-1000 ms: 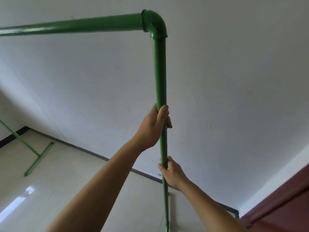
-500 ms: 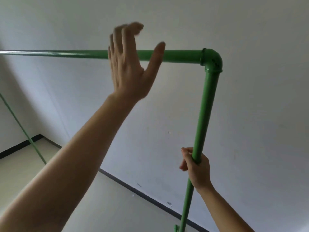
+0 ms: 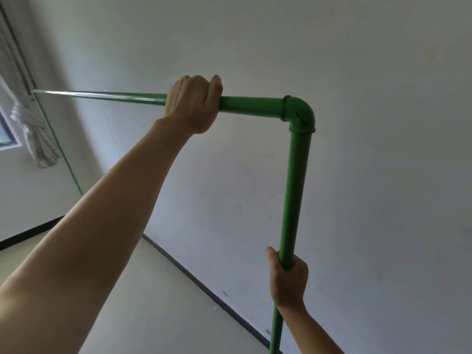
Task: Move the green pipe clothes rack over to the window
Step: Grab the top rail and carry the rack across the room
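Your left hand has left the upright and come up to the top bar of the rack, where its fingers are now curled tight over the pipe, just left of the elbow joint. Your right hand has stayed low on the upright, fingers wrapped round it. With one grip on the bar and one on the post, you look set to lift or drag the frame rather than just steady it.

The rack stands close along the wall, its far post near the window and the tied curtain at the left edge. So the window end is where the bar already points; the move looks like a slide along the wall. The floor toward you shows bare, so there is room on that side. Mind the wall beside the near post and the curtain at the far end; the rack's feet are out of view.
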